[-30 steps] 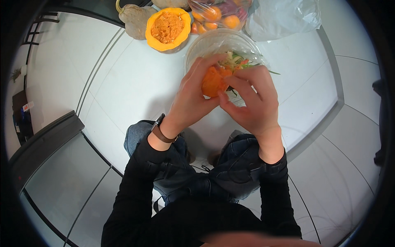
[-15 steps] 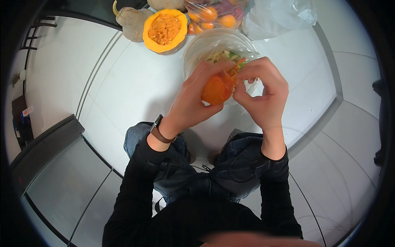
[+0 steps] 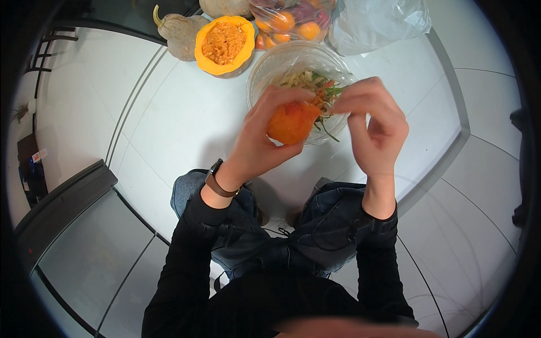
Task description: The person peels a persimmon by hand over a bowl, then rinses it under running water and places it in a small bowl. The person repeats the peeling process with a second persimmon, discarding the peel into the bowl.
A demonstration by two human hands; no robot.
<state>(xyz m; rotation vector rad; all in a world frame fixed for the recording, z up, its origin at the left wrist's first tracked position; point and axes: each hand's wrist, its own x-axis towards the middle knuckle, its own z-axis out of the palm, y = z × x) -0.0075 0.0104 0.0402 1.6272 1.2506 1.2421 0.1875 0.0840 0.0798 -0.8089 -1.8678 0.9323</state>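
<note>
Head view looked down on my left hand (image 3: 253, 129), its fingers and thumb curled around a round orange fruit (image 3: 290, 128), grasping it from the left side. The fruit sat in that grip before me, overlapping the near left part of a clear bowl (image 3: 251, 84); I could not tell how high above the rim I held it. My right hand (image 3: 378, 129) hung to the right of the fruit, apart from it, with the thumb and fingers bent and their tips beside the bowl's right side. Those tips were blurred near some thin shreds, so I could not tell whether they pinched anything. Inside the bowl lay a pile of scraps (image 3: 304, 80), pale, green and orange strips. At the far side of the white surface (image 3: 169, 118), left of the bowl, stood a halved pumpkin (image 3: 225, 42) with its stringy orange flesh facing up, and a grey-tan squash (image 3: 186, 38) with a curved stem to its left. Beyond the bowl rested a see-through bag (image 3: 315, 14) of orange produce, and to that bag's right a white plastic bag (image 3: 380, 25).
</note>
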